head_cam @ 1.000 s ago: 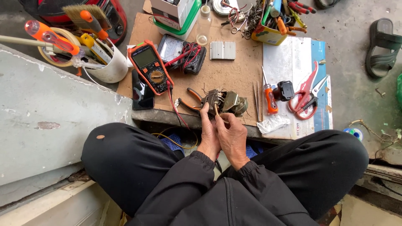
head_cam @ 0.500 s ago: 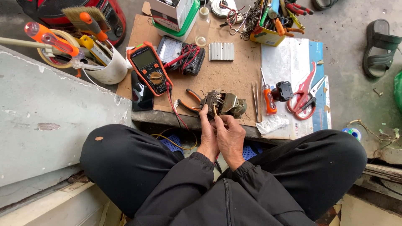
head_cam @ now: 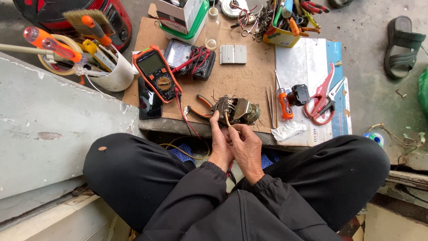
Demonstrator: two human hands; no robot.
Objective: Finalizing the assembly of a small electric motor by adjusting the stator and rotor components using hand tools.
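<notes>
Both hands' grip (head_cam: 225,134) pinched on thin wires (head_cam: 228,119) of small motor (head_cam: 236,110), fingertip contact hard to discern.

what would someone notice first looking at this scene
First, the two hands, the left hand and the right hand, pressed together at the near edge of the brown board, pinching a thin wire that runs to the small motor. Next come the bright tools: an orange multimeter left of the motor, and red scissors on the right. A white cup of screwdrivers stands at far left.
</notes>
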